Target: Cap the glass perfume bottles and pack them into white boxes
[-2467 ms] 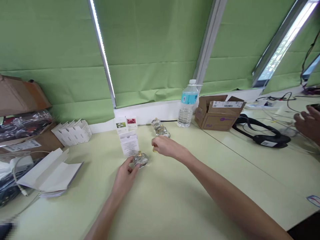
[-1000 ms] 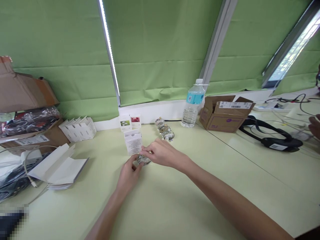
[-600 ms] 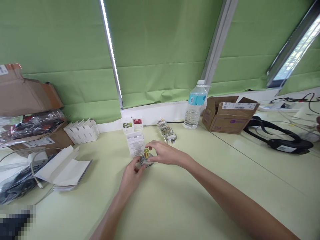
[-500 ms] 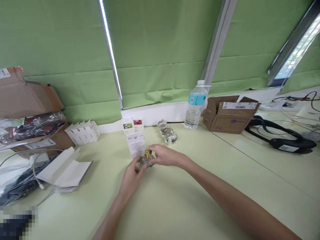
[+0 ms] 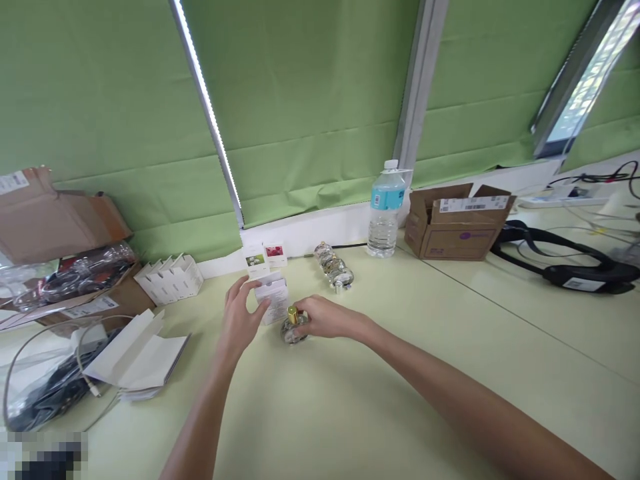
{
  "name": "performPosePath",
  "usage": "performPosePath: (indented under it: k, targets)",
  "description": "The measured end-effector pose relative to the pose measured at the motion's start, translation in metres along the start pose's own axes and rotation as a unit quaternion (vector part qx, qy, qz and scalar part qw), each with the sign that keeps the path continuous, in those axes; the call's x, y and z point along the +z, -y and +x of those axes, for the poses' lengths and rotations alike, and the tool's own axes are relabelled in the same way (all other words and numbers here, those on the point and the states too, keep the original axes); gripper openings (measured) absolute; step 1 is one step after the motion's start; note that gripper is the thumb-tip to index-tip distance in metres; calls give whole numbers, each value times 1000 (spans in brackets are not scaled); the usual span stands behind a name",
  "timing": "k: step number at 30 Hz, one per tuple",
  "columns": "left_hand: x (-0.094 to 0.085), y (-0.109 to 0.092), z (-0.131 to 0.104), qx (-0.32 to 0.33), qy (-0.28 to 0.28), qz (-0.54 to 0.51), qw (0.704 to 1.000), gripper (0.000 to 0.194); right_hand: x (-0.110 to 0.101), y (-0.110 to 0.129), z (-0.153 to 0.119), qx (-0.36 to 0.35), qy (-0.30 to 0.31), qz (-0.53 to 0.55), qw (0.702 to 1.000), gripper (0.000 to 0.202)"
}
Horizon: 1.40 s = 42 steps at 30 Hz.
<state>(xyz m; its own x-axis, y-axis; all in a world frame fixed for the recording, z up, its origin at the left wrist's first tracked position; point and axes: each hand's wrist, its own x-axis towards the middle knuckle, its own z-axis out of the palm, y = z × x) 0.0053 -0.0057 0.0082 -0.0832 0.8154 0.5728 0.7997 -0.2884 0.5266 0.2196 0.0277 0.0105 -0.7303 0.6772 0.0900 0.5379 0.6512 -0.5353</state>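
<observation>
A small glass bottle with a gold cap [image 5: 293, 316] stands on the pale table, and my right hand [image 5: 323, 317] is closed on its right side. Just behind and left of the bottle stands a small white box [image 5: 273, 300] with printed text. My left hand [image 5: 242, 312] is at the left side of this box, fingers apart, thumb near its front face; whether it touches the box is unclear. Farther back, more glass bottles [image 5: 333, 268] lie or stand in a row. Two small white boxes with pictures, one green [image 5: 256, 261] and one red [image 5: 275, 254], stand near the wall.
A water bottle [image 5: 383, 217] and an open cardboard box [image 5: 450, 230] are at the back right, with a black headset [image 5: 575, 267] beyond. On the left are white cartons [image 5: 170, 280], folded white card [image 5: 143, 353], cables and a cardboard box of wrapped items [image 5: 120, 297].
My left hand has left the gold-capped bottle, moved up and left, and opened beside the white box. My right hand still holds the bottle. The view has shifted slightly.
</observation>
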Motion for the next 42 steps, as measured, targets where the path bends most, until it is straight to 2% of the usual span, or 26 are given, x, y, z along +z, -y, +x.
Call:
performPosePath:
  k: [5,9,12,14,17,21,24,26,30,34,39,42]
  targets:
    - [13,9,11,-18,35,-60,997,22,1,0,0,0,1,-5,1000,21]
    - [13,2,7,-47,73,-147,985,29,-8,3,-3,-11,0,-18,1000,23]
    - [7,-4,7,-86,80,-147,982,38,-25,11,-8,-32,-7,35,999,27]
    - [4,-7,9,-116,82,-152,978,43,-36,20,-10,-43,-41,91,994,29]
    - [0,-11,12,-132,110,-205,963,42,-45,33,-13,-43,-127,167,977,32]
    - [-3,-20,12,-110,168,-285,937,40,-42,39,-10,-57,-221,210,951,35]
    - [-3,-26,10,-105,218,-315,918,40,-37,32,-5,-53,-259,197,944,34]
    - [-3,-26,9,-106,236,-324,910,39,-35,25,-1,-48,-250,182,950,33]
    - [-1,-23,9,-105,231,-336,907,40,-34,12,2,-54,-221,92,969,29]
    - [1,-20,9,-112,236,-336,905,44,-34,8,3,-74,-219,4,973,26]
    - [0,-20,8,-123,248,-331,902,50,-33,14,3,-89,-186,-11,978,18]
    - [0,-18,7,-123,264,-329,898,58,-33,21,3,-92,-180,1,979,27]
